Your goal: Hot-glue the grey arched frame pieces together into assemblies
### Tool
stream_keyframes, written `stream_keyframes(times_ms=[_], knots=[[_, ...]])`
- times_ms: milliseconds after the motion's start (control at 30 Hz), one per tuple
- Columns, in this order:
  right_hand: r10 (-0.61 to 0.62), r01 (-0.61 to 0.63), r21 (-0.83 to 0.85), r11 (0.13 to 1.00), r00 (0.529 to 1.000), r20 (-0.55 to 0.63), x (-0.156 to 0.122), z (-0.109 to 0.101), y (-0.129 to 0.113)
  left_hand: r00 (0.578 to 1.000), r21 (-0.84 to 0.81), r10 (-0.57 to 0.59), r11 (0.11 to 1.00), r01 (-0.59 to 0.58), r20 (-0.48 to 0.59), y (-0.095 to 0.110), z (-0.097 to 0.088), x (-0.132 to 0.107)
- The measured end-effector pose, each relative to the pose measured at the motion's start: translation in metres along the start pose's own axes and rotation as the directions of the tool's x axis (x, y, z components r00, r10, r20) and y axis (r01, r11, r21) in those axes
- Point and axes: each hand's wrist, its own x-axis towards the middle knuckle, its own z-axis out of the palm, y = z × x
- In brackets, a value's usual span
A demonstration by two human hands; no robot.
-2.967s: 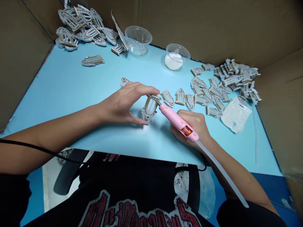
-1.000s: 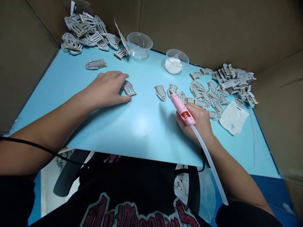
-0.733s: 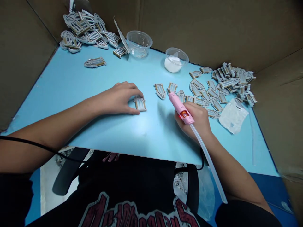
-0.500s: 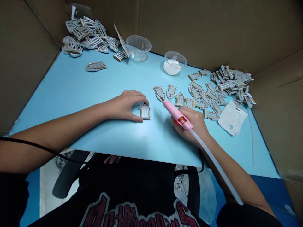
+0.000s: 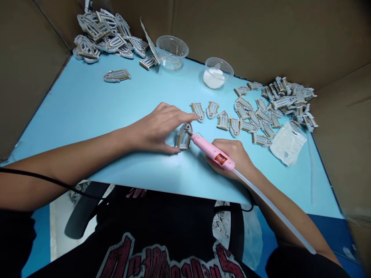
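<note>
My left hand (image 5: 158, 129) rests on the table around a small white-and-gold arched window piece (image 5: 183, 141). My thumb is at its lower left corner, and my index finger stretches out past the arched top. The other fingertips are hidden behind the hand. In my right hand (image 5: 232, 152) is a pink hot glue gun (image 5: 213, 150), gripped round its body, with a clear glue stick (image 5: 275, 210) sticking out of its back end. The gun's metal tip lies over the upper part of the window piece; whether it touches cannot be made out.
Similar arched pieces lie in a heap (image 5: 101, 33) at the back left and another heap (image 5: 290, 100) at the right. Two clear plastic cups (image 5: 172, 52) stand at the back, one holding white material (image 5: 213, 78). A crumpled white sheet (image 5: 288, 144) lies at the right.
My right hand has brought the glue gun's tip leftward to the window piece. My left index finger has moved off the arched top and stretched to the right, uncovering it.
</note>
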Motion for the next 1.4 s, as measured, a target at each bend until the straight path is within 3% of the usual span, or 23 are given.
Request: stream_keyframes(times_ms=[167, 733, 1200, 1400], knots=[[-0.042, 0.042, -0.028, 0.999, 0.999, 0.000, -0.0024, -0.0005, 0.0016, 0.999, 0.002, 0.044, 0.999, -0.044, -0.029, -0.0003, -0.0005, -0.0014], [0.023, -0.023, -0.022, 0.999, 1.000, -0.004, -0.0022, -0.0033, -0.0033, 0.996, 0.042, 0.064, 0.997, -0.062, -0.057, -0.0004, -0.0013, -0.0013], [0.023, -0.024, -0.012, 1.000, 0.999, -0.048, -0.0025, -0.0031, -0.0060, 0.998, 0.038, -0.001, 0.999, 0.003, -0.067, -0.0002, -0.0032, -0.0016], [-0.049, 0.049, -0.008, 0.999, 0.993, -0.110, -0.0008, 0.0004, -0.0055, 0.998, 0.056, 0.023, 0.998, -0.019, -0.067, -0.0002, -0.0023, -0.0017]])
